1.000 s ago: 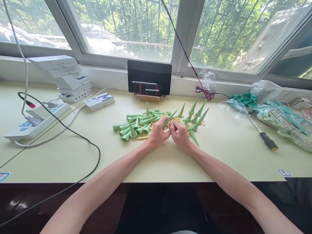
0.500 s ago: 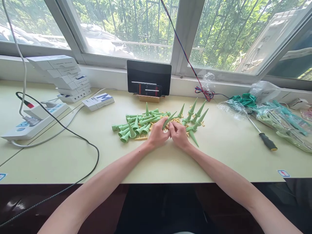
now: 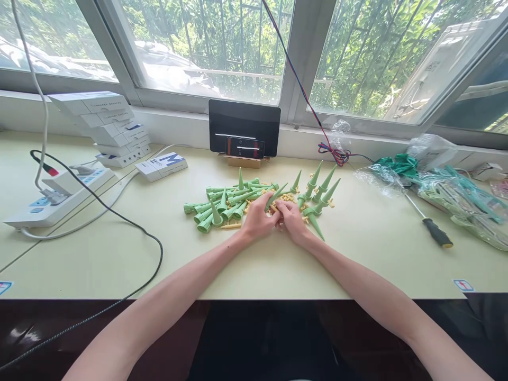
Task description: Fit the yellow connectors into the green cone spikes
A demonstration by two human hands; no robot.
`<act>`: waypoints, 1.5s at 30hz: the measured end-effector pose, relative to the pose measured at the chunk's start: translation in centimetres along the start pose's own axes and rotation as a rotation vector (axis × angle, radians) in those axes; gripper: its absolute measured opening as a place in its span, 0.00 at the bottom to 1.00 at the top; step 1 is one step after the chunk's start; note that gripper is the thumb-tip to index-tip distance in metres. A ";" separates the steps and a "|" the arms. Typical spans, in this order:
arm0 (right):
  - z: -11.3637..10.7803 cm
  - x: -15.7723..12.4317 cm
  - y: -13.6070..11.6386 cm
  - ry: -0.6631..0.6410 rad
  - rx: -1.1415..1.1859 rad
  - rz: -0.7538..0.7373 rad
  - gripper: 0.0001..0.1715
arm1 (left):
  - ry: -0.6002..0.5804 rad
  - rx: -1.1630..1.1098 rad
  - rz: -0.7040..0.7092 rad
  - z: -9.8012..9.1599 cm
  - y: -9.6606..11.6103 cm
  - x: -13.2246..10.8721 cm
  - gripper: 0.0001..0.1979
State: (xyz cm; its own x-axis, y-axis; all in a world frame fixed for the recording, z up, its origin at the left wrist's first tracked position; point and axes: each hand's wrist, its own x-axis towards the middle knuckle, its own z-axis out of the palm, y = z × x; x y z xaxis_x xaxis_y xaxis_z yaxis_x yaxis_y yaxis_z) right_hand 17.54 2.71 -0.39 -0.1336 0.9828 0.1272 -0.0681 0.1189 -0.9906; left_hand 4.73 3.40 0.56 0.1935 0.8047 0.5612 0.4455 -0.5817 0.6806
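Observation:
My left hand is closed on a green plastic spike, whose pointed end sticks up past the thumb. Against it, my right hand pinches a small yellow plastic piece, partly hidden by the fingers. Left of my hands lies a pile of green spikes and tubes, with a yellow stick at its front. Small yellow pieces are scattered behind my fingers. To the right, several green spikes with yellow parts fitted form a group, most pointing up.
A tablet and a phone stand at the back. White boxes, a power strip and a black cable are on the left. A screwdriver and plastic bags lie on the right.
The fingers of my right hand have shifted slightly, and the yellow piece now shows between my hands. The piles look the same; the whole view has moved a little.

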 end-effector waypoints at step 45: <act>0.5 -1.2 -0.8 0.114 -0.323 -0.255 0.15 | -0.038 -0.027 0.041 -0.1 -0.7 0.1 0.27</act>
State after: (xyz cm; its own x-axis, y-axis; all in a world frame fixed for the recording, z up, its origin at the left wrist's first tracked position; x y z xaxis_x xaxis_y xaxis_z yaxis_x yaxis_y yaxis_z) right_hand 17.26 1.38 0.32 -0.0412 0.9235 0.3814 0.2307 0.3802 -0.8957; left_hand 4.35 3.92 0.16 0.2440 0.7838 0.5710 0.4131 -0.6167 0.6701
